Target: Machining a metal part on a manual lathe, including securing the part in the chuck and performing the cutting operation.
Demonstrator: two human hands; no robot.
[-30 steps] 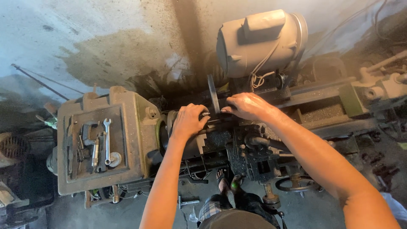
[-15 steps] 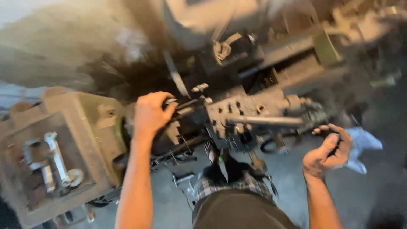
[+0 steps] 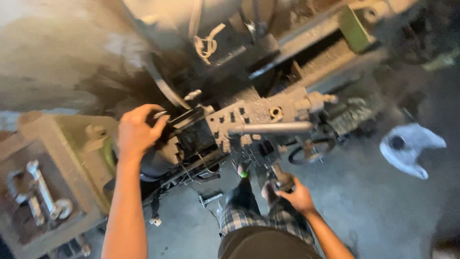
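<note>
Since earlier: right hand (image 3: 293,192) has dropped to grip a lathe lever (image 3: 279,175) | left hand (image 3: 139,129) curled on chuck (image 3: 167,144), beside headstock (image 3: 72,158) | step: setting controls; next needs firm lever pull.

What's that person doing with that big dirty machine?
A person is standing over an old metal lathe, seen from a camera on their head. Their left hand rests on the round chuck at the front of the green headstock. Their right hand is gripping a dark lever handle low on the front of the machine. A couple of spanners lie on a tray to the left, and a pale rag sits on the floor to the right.
</note>
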